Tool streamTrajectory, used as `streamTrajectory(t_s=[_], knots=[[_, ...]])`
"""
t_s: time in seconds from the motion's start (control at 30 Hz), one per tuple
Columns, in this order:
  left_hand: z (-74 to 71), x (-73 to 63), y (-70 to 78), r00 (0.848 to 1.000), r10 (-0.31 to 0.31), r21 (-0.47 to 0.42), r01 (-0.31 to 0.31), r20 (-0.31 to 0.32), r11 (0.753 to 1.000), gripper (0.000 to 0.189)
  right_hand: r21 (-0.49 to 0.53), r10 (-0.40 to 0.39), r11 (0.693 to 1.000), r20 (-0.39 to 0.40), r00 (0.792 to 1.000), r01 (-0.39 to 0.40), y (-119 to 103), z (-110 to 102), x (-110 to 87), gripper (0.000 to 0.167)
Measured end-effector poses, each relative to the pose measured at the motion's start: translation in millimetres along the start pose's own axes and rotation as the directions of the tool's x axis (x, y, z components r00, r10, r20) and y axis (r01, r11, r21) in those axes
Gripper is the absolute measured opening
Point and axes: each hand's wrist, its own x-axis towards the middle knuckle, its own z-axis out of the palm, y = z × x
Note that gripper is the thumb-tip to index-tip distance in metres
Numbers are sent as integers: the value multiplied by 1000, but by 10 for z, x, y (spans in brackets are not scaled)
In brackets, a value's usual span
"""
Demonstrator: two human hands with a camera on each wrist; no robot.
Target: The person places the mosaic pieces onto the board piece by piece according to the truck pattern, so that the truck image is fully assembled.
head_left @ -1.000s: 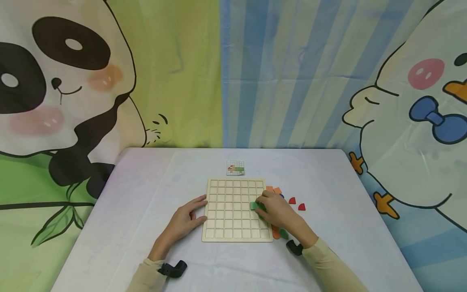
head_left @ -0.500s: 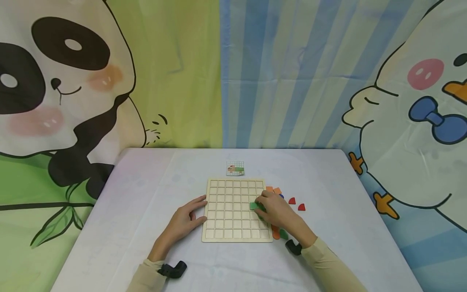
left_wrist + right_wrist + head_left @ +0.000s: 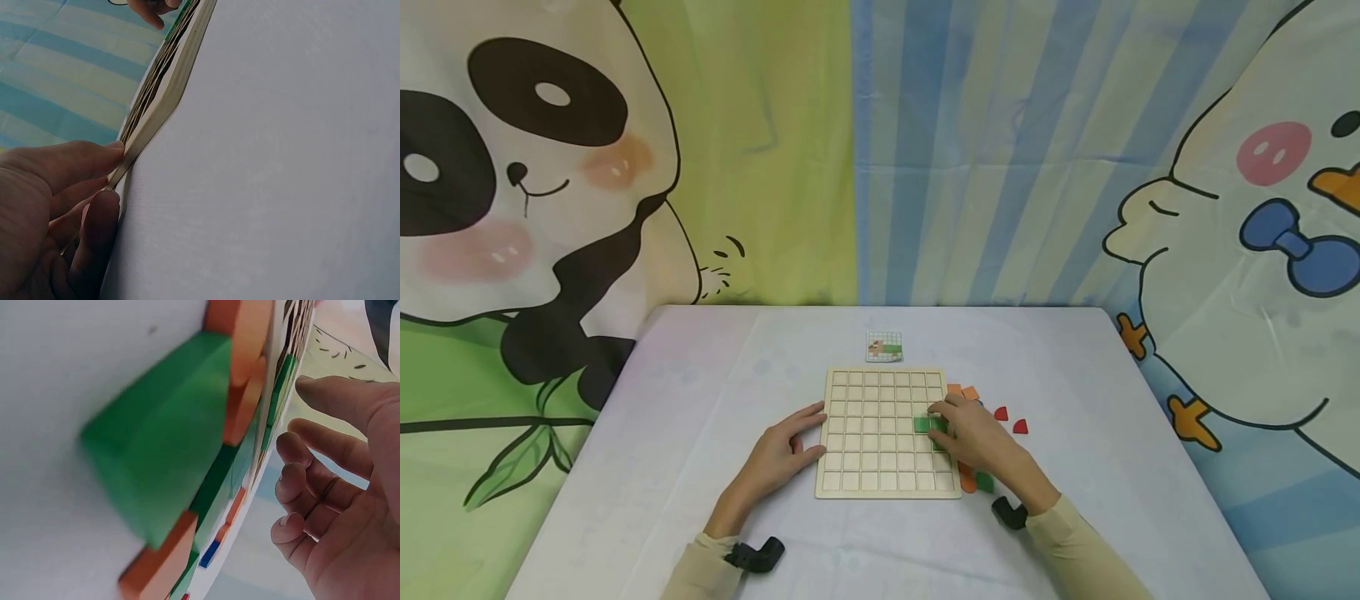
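A pale wooden grid board [image 3: 880, 457] lies on the table. My left hand [image 3: 778, 450] rests at its left edge, with thumb and a finger touching the rim; the left wrist view shows this hand [image 3: 59, 200] against the board's side. Green pieces [image 3: 921, 425] sit in cells near the board's right side. Above them is my right hand [image 3: 977, 433], partly covering them. In the right wrist view, the right hand's fingers [image 3: 337, 447] are loosely bent, with nothing between them, near the green pieces [image 3: 278, 394] on the board.
Orange pieces [image 3: 970, 392], red pieces [image 3: 1020, 426] and a green piece [image 3: 984, 482] lie to the board's right. A small picture card [image 3: 883, 347] with a printed grid lies beyond the board. Printed curtains [image 3: 925, 167] hang behind the table.
My right hand has shifted slightly to the right, and its fingers have drawn back from the green pieces, which show more now. The left hand has stayed at the board's edge.
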Motion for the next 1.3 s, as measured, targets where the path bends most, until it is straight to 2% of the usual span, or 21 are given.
streamTrajectory(t_s=[0.2, 0.53, 0.9, 1.2, 1.3], knots=[[2, -6, 2, 1000, -7, 7, 7, -3, 1000, 59, 19, 48, 999, -16, 999, -47, 117, -36, -135, 32], [-4, -9, 21, 1000, -2, 13, 2, -10, 1000, 58, 44, 75, 996, -63, 995, -72, 312, -89, -346, 30], [-3, -16, 43, 1000, -2, 19, 2, -4, 1000, 58, 58, 164, 985, -65, 984, -161, 484, -94, -603, 27], [-13, -3, 42, 1000, 6, 22, -6, -2, 1000, 58, 43, 206, 978, -70, 976, -203, 571, -125, -695, 25], [-11, 0, 40, 1000, 5, 20, -5, -2, 1000, 58, 38, 197, 980, -76, 978, -194, 586, -134, -716, 24]])
